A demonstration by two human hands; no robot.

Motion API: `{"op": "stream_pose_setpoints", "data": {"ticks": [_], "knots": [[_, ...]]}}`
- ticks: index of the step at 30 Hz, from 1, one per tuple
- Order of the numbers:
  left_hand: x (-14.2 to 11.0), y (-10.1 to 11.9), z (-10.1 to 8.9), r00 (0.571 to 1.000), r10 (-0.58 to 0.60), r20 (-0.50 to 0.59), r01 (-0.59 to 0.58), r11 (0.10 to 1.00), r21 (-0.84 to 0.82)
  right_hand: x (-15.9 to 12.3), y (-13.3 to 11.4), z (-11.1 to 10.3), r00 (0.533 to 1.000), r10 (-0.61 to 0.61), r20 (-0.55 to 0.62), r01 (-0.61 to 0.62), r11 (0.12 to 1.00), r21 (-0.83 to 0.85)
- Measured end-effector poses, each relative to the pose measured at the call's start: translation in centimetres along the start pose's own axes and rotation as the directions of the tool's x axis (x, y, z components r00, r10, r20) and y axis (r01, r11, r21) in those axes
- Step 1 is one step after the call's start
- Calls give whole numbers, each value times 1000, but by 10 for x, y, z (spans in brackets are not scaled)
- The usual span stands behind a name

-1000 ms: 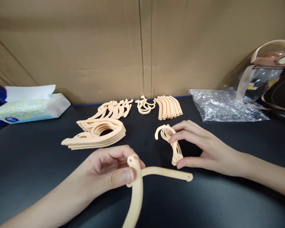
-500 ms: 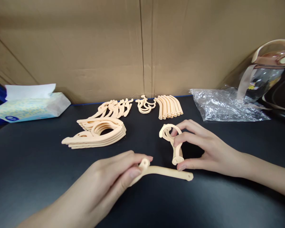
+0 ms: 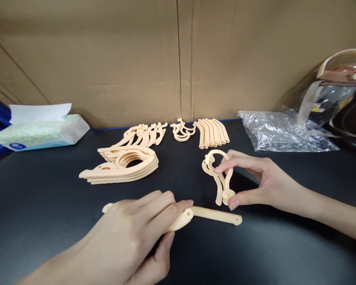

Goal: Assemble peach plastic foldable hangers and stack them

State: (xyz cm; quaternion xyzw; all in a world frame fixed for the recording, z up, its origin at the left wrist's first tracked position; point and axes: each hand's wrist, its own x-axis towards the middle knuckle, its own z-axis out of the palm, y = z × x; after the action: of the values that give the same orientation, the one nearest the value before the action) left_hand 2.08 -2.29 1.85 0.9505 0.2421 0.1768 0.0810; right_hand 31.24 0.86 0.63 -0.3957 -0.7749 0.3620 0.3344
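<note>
Holding a bent, cream plastic stick [image 3: 181,222] in the left hand [image 3: 133,229]; pinching a curvy, cream plastic hook [image 3: 229,179] with the right hand [image 3: 264,182].

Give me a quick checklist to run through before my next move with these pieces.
1. Left hand gripping a curved strip: ok.
2. Right hand holding a hook: ok.
3. Hook and curved strip joined: not ok, they are apart.
4. Second strip fully visible: not ok, partly hidden at the left hand.
5. Second strip touching the left hand: cannot tell.
6. Stacked pieces clear of both hands: ok.
</note>
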Motion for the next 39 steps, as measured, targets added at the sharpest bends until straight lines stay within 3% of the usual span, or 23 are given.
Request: {"op": "stream_pose_setpoints", "data": {"ticks": [6,9,14,22,39], "knots": [[1,-3,0,1000,19,16,-21,994,107,0,-3,-2,994,106,33,-110,980,165],[-1,-3,2,998,37,41,-43,983,177,0,-7,-2,989,148,-2,-146,976,161],[-3,-3,9,999,32,-36,-23,975,221,3,-6,-1,979,202,12,-200,954,222],[0,-8,13,996,54,-73,-38,978,204,7,1,-1,975,221,38,-218,891,400],[-1,-11,12,998,34,-54,-22,978,207,4,0,-1,982,187,-25,-169,932,321]]}}
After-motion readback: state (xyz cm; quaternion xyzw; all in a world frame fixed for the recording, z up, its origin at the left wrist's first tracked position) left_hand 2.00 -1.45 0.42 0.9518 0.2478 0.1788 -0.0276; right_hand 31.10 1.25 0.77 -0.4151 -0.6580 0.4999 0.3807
